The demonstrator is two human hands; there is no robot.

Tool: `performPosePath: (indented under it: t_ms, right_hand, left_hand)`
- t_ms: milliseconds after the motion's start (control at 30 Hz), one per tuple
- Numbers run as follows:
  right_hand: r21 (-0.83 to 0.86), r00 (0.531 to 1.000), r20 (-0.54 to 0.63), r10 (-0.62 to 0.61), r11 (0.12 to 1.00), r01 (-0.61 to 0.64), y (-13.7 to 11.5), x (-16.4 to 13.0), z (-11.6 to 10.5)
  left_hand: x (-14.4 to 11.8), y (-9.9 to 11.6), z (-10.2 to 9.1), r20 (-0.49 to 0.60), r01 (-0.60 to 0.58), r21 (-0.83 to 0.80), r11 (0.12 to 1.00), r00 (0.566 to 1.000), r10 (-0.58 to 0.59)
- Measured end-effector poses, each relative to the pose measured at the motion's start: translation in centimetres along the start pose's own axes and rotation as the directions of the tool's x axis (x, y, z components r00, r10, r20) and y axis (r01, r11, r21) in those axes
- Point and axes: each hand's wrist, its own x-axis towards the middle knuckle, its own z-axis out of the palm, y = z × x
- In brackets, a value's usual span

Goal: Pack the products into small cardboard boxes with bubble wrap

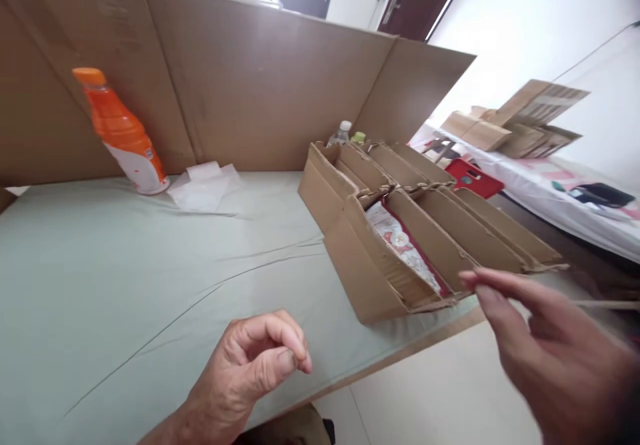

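My left hand (255, 365) is held low over the near part of the green-grey cloth-covered table (150, 285). Its fingers curl in and the thumb tip rests by the fingertips; no object shows in it. At the right, somewhat blurred, my right hand (555, 348) is by the near corner of a divided cardboard box (350, 265). Thumb and index finger come together in a pinch, and whatever may be between them is hidden or too small to name. A white packet with a printed pattern and red edge (403, 242) stands in one front compartment of the box.
An orange bottle (123, 132) and translucent white sheets (205, 188) are at the back left, before a tall cardboard screen (270, 78). Bottle caps (345, 126) show behind the box. Folded cartons (520, 125) and a red tray (475, 177) lie off to the right.
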Motion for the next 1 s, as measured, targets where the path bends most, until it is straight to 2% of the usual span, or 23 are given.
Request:
performPosePath:
  t_ms: [33,100,133,200,233,267,300,367,433,500,533,567,600,633,667,700,767,800,833,867,933,967,1000]
  right_hand:
    - [0.023,0.999,-0.027,0.018,1.000,-0.017,0.3,2.2,-0.2]
    - [0.053,0.983,0.176,-0.051,0.998,0.042,0.4,6.6,0.6]
    - [0.053,0.931,0.349,-0.111,0.994,0.099,0.3,8.4,1.5]
    - [-0.009,0.770,0.617,-0.160,0.978,0.211,-0.3,11.1,3.8]
    - [-0.072,0.711,0.689,-0.138,0.964,0.257,-0.7,11.9,4.9]
    - [-0.138,0.679,0.726,-0.108,0.944,0.299,-1.0,12.4,5.9]
    - [-0.194,0.671,0.737,-0.087,0.923,0.332,-1.1,12.7,6.6]
    - [-0.259,0.701,0.710,-0.068,0.900,0.350,-1.2,13.0,6.9]
    - [-0.238,0.792,0.606,-0.078,0.932,0.273,-1.0,12.8,5.6]
    - [-0.141,0.932,0.354,-0.075,0.981,0.132,-0.9,12.0,3.2]
    - [-0.061,0.980,0.188,-0.071,0.995,0.084,-1.2,11.3,2.0]
    - [0.026,0.997,0.027,-0.075,0.997,0.074,-1.7,10.4,1.0]
    - [0.103,0.992,-0.091,-0.090,0.990,0.099,-2.5,9.3,0.2]
    - [0.168,0.981,-0.144,-0.127,0.974,0.150,-3.6,8.1,-0.3]
    - [0.230,0.973,-0.118,-0.197,0.948,0.220,-4.8,7.0,-0.3]
    - [0.297,0.954,-0.030,-0.298,0.909,0.293,-6.1,6.0,-0.1]
    - [0.439,0.839,0.194,-0.508,0.810,0.389,-8.4,5.2,0.8]
    - [0.487,0.782,0.263,-0.565,0.777,0.398,-9.2,5.7,1.3]
    - [0.502,0.766,0.286,-0.576,0.771,0.392,-9.8,6.9,1.8]
    - [0.479,0.793,0.272,-0.545,0.792,0.379,-10.1,8.6,2.3]
    - [0.327,0.891,0.196,-0.410,0.884,0.335,-9.9,13.7,3.5]
    - [0.205,0.918,0.173,-0.358,0.924,0.322,-9.7,16.6,4.3]
    - [0.062,0.921,0.218,-0.323,0.946,0.317,-9.3,19.5,5.4]
  left_hand:
    - [0.1,-0.4,-0.1,0.000,0.020,0.020,1.000,1.000,-0.020]
    - [0.4,-1.1,-0.1,-0.002,0.041,0.060,0.997,0.999,-0.041]
    - [0.4,-1.4,-0.1,-0.006,0.045,0.078,0.996,0.999,-0.044]
    - [0.6,-1.8,-0.2,-0.024,0.045,0.120,0.992,0.999,-0.042]
    - [0.7,-1.9,-0.3,-0.036,0.046,0.145,0.988,0.999,-0.041]
    - [0.8,-2.0,-0.4,-0.048,0.047,0.171,0.984,0.998,-0.040]
    - [0.8,-2.1,-0.6,-0.058,0.057,0.197,0.979,0.997,-0.046]
    - [1.0,-2.2,-0.9,-0.078,0.109,0.239,0.965,0.993,-0.093]
    - [1.3,-2.2,-1.3,-0.103,0.170,0.265,0.949,0.984,-0.147]
    - [1.9,-2.1,-1.3,-0.135,0.198,0.287,0.937,0.977,-0.165]
    - [2.3,-2.1,-1.2,-0.148,0.193,0.297,0.935,0.977,-0.155]
    - [2.8,-2.0,-0.9,-0.156,0.180,0.300,0.937,0.978,-0.138]
    - [3.3,-2.0,-0.5,-0.156,0.155,0.286,0.946,0.981,-0.114]
    - [3.8,-2.1,0.0,-0.144,0.120,0.250,0.961,0.986,-0.086]
    - [4.2,-2.1,0.6,-0.125,0.080,0.194,0.978,0.991,-0.056]
    - [4.6,-2.2,1.1,-0.105,0.043,0.129,0.991,0.994,-0.029]
    - [5.0,-2.4,1.7,-0.101,0.009,0.013,1.000,0.995,-0.008]
    - [5.1,-2.6,1.6,-0.126,0.021,-0.022,1.000,0.992,-0.023]
    - [5.0,-2.7,1.3,-0.174,0.046,-0.044,0.998,0.983,-0.053]
    - [4.8,-2.8,0.7,-0.237,0.076,-0.061,0.995,0.967,-0.088]
    - [4.2,-3.0,-0.9,-0.354,0.131,-0.089,0.987,0.922,-0.154]
    - [3.8,-3.0,-1.9,-0.396,0.151,-0.097,0.984,0.901,-0.178]
    - [3.4,-3.0,-2.8,-0.426,0.165,-0.099,0.981,0.884,-0.192]
